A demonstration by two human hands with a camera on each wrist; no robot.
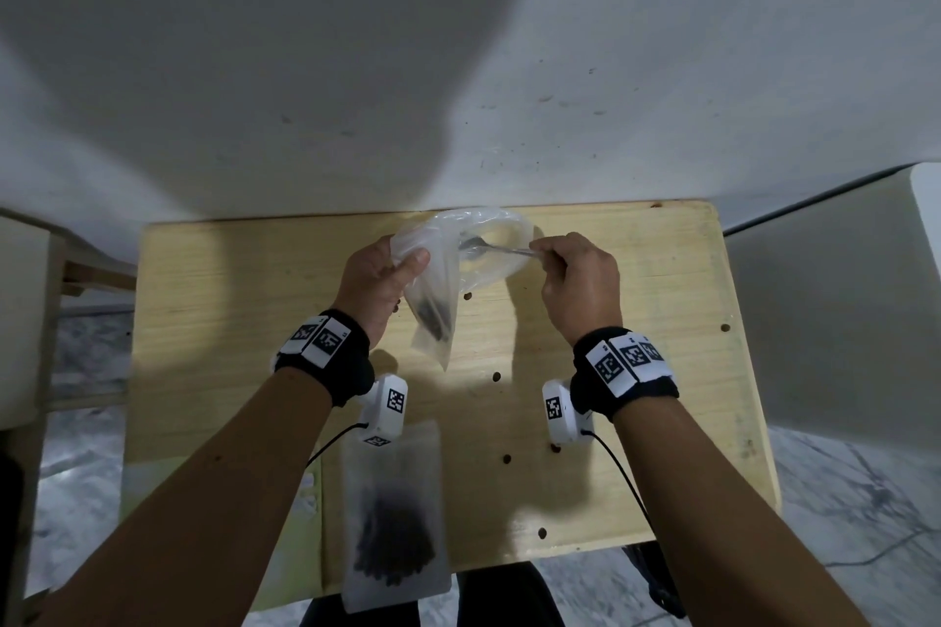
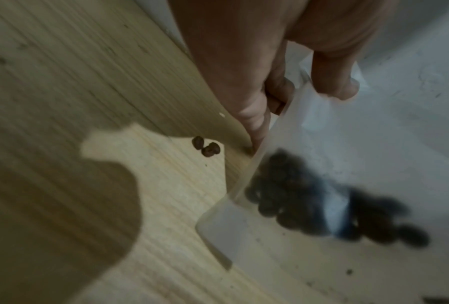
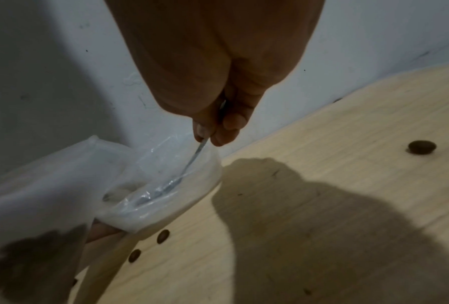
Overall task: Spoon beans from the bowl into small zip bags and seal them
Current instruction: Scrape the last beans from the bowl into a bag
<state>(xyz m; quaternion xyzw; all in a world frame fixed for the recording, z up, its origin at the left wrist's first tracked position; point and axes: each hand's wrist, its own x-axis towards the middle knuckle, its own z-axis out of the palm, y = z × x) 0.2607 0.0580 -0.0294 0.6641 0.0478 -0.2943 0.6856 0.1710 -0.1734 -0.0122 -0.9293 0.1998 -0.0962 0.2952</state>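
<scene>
Left hand [image 1: 379,278], grip pinching the frosted plastic zip bag [image 1: 433,300] of dark beans; right hand [image 1: 578,280], at three o'clock, grip pinching a thin metal spoon [image 1: 496,248] inside the clear plastic bowl [image 1: 509,265].

Head view from above, facing down; wrist views close behind fingers [image 2: 332,82], sharing zip bag [image 1: 433,300] and table [image 1: 636,321].
</scene>
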